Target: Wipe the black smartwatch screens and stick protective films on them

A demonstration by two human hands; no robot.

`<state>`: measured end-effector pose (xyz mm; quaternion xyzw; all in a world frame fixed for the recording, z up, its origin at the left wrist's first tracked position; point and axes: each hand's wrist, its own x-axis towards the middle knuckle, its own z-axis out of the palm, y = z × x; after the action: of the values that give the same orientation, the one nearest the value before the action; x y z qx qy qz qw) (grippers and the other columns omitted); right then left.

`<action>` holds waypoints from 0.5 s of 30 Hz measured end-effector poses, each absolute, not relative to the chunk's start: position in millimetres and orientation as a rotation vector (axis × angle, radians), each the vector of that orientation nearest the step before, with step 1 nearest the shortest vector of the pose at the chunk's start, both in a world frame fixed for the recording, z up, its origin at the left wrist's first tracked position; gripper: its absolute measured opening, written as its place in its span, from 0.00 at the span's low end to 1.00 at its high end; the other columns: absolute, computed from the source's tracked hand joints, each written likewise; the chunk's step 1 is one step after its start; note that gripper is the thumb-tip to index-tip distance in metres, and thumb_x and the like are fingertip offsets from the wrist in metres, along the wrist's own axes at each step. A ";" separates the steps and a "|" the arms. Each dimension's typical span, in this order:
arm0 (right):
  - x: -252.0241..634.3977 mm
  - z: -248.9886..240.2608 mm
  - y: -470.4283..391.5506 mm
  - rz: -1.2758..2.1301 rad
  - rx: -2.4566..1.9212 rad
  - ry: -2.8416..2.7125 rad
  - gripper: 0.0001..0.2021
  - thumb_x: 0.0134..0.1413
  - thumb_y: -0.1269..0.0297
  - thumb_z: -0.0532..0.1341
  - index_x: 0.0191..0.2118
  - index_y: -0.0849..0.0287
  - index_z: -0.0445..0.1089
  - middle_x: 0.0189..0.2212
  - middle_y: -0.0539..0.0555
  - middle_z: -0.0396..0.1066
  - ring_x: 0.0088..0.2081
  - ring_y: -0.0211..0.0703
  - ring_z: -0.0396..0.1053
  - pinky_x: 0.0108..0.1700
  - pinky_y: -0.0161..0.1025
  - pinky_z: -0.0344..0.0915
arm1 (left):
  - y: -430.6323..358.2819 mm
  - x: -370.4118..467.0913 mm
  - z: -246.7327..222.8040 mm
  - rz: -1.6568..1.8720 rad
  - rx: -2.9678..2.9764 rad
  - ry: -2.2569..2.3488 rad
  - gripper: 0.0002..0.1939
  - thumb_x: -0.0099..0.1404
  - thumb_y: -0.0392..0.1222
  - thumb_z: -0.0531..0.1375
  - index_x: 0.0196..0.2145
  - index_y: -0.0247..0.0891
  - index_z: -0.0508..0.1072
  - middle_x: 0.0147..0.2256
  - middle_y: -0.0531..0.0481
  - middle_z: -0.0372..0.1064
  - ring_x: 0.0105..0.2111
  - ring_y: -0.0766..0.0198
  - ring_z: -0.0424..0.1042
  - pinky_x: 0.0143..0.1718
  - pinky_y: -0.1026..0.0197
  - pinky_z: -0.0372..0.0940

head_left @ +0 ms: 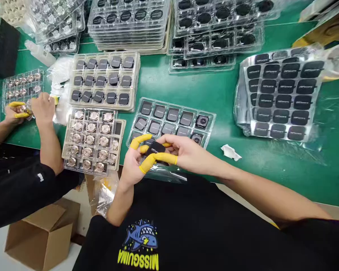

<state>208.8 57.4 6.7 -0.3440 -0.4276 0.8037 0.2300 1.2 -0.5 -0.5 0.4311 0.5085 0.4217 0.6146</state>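
A black square smartwatch body [156,148] with light lettering on its face is held between both hands, just over the front edge of a clear plastic tray [211,120]. My left hand [132,162], with yellow finger cots, grips its left side. From the right, my right hand [183,152] pinches it, also wearing yellow cots. The fingers partly cover the watch body. Rows of similar square watch bodies [173,114] lie in the tray. Two at its right end show a round sensor back [202,121]. The tray's front part is hidden by my hands.
Printed black film sheets [285,86] are stacked at right, near a white scrap [231,152]. Left are trays of square pieces [101,80] and round metallic parts [89,139]. Tray stacks [130,34] line the back. Another person's hands [42,109] work at far left.
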 end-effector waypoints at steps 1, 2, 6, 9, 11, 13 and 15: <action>209.0 6.1 56.2 2.200 -0.962 -1.180 0.18 0.55 0.51 0.77 0.41 0.57 0.74 0.29 0.47 0.73 0.26 0.36 0.66 0.27 0.34 0.62 | -1.0 2.3 -1.0 0.961 0.993 1.170 0.31 0.70 0.53 0.76 0.62 0.42 0.70 0.39 0.53 0.82 0.34 0.65 0.82 0.38 0.64 0.76; 209.1 5.6 55.4 2.184 -0.981 -1.193 0.16 0.57 0.52 0.75 0.40 0.57 0.73 0.27 0.47 0.73 0.25 0.36 0.66 0.27 0.34 0.62 | -1.4 3.5 -1.3 0.951 0.992 1.168 0.31 0.70 0.54 0.75 0.62 0.42 0.70 0.38 0.53 0.82 0.33 0.64 0.82 0.38 0.63 0.77; 210.5 3.9 57.8 2.063 -1.078 -1.342 0.11 0.63 0.56 0.68 0.34 0.56 0.72 0.21 0.47 0.72 0.22 0.37 0.68 0.26 0.33 0.61 | -3.0 7.0 -1.2 0.926 0.991 1.157 0.30 0.71 0.55 0.74 0.62 0.42 0.70 0.37 0.52 0.82 0.31 0.64 0.82 0.37 0.61 0.77; 212.0 1.5 63.3 2.124 -1.061 -1.318 0.16 0.65 0.51 0.66 0.31 0.56 0.71 0.18 0.49 0.72 0.20 0.37 0.67 0.24 0.33 0.60 | -4.3 7.3 -0.3 0.917 0.974 1.171 0.32 0.70 0.57 0.74 0.62 0.42 0.70 0.37 0.52 0.82 0.31 0.63 0.82 0.35 0.62 0.76; 212.0 0.4 65.4 2.212 -1.033 -1.235 0.21 0.67 0.43 0.64 0.33 0.56 0.73 0.16 0.50 0.72 0.18 0.37 0.65 0.22 0.33 0.59 | -5.0 7.0 0.2 0.901 0.958 1.181 0.32 0.70 0.58 0.74 0.62 0.42 0.69 0.37 0.52 0.83 0.32 0.62 0.83 0.34 0.62 0.75; 210.2 1.3 65.1 2.261 -1.024 -1.200 0.24 0.66 0.37 0.65 0.35 0.56 0.73 0.16 0.49 0.71 0.17 0.37 0.64 0.21 0.33 0.59 | -4.7 7.0 0.4 0.882 0.955 1.188 0.33 0.70 0.58 0.74 0.62 0.42 0.69 0.36 0.52 0.82 0.32 0.61 0.83 0.35 0.62 0.75; 207.5 4.1 63.4 2.277 -1.009 -1.197 0.24 0.60 0.37 0.71 0.35 0.55 0.71 0.19 0.47 0.72 0.18 0.36 0.65 0.22 0.33 0.59 | -3.0 6.7 1.2 0.865 0.972 1.190 0.33 0.70 0.57 0.74 0.63 0.42 0.69 0.36 0.53 0.81 0.32 0.62 0.82 0.35 0.62 0.74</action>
<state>207.5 63.4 4.1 -0.3587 -0.4254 0.8093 0.1881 6.7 -3.0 1.2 0.4253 0.5209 0.3784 0.6361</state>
